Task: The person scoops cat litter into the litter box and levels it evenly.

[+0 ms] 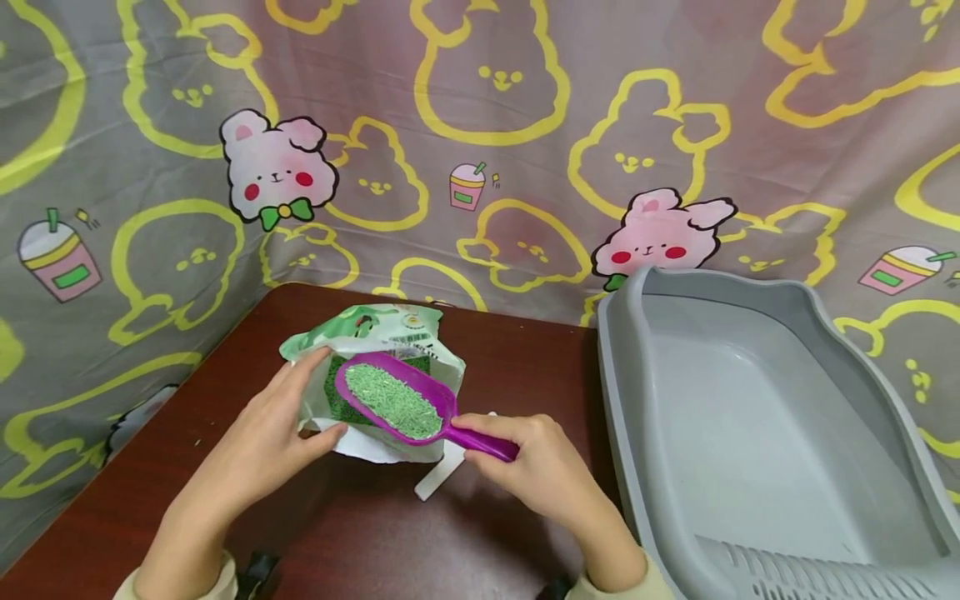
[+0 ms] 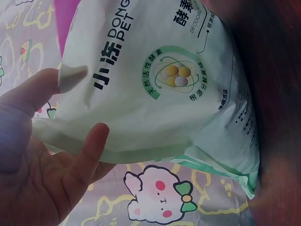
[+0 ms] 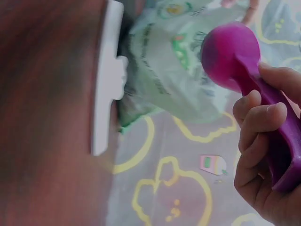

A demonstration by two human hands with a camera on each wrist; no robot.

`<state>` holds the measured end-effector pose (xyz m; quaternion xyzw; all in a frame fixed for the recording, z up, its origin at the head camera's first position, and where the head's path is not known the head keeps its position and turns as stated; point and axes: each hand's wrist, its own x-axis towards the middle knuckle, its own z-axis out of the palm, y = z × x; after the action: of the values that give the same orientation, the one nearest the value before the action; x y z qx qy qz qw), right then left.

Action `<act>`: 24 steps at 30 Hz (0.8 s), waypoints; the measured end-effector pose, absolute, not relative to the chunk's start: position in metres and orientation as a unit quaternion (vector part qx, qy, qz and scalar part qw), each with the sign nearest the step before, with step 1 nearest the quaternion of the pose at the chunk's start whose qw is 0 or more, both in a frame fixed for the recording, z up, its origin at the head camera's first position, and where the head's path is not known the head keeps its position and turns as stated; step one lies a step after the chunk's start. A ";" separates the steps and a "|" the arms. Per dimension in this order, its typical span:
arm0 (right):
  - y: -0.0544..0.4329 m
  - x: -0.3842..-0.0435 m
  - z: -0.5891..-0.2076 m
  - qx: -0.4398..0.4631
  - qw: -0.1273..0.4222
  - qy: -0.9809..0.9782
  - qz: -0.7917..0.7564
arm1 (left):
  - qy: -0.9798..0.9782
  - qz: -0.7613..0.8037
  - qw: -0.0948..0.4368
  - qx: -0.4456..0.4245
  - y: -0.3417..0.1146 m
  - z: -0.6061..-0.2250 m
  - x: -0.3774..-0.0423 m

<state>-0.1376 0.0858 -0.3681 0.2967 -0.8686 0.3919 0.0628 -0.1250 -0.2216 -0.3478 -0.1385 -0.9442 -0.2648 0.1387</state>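
Observation:
A purple scoop (image 1: 442, 402) heaped with green pellet litter (image 1: 393, 400) is held level over the mouth of a white-and-green litter bag (image 1: 375, 327). My right hand (image 1: 543, 462) grips the scoop's handle, its fingers wrapped round it in the right wrist view. More green litter shows inside the bag beneath the scoop. At the bag's left side, my left hand (image 1: 273, 425) holds the edge of the opening between thumb and fingers. The left wrist view shows the thumb tucked behind the bag's rim and printed lettering on the bag (image 2: 155, 117).
A large grey litter tray (image 1: 626, 417) stands to the right, with a slotted step at its near end. Beside the bag lies a long white strip-shaped piece (image 1: 441, 473) on the dark brown table (image 1: 360, 533). A cartoon-patterned cloth (image 1: 510, 242) hangs behind.

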 end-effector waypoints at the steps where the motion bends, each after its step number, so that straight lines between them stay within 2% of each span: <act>1: 0.087 -0.137 -0.365 0.295 0.062 -0.869 0.392 | -0.944 -0.265 0.139 -0.138 -0.221 -0.348 -0.125; 9: 0.094 -0.129 -0.355 0.292 0.047 -0.868 0.399 | -0.943 -0.264 0.147 -0.140 -0.221 -0.348 -0.124; 24: 0.104 -0.124 -0.328 0.301 0.088 -0.864 0.394 | -0.938 -0.273 0.156 -0.145 -0.222 -0.349 -0.125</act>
<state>-0.1236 0.1039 -0.3284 0.3010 -0.8639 0.3941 0.0881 -0.1251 -0.2216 -0.3494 -0.1449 -0.9382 -0.2728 0.1561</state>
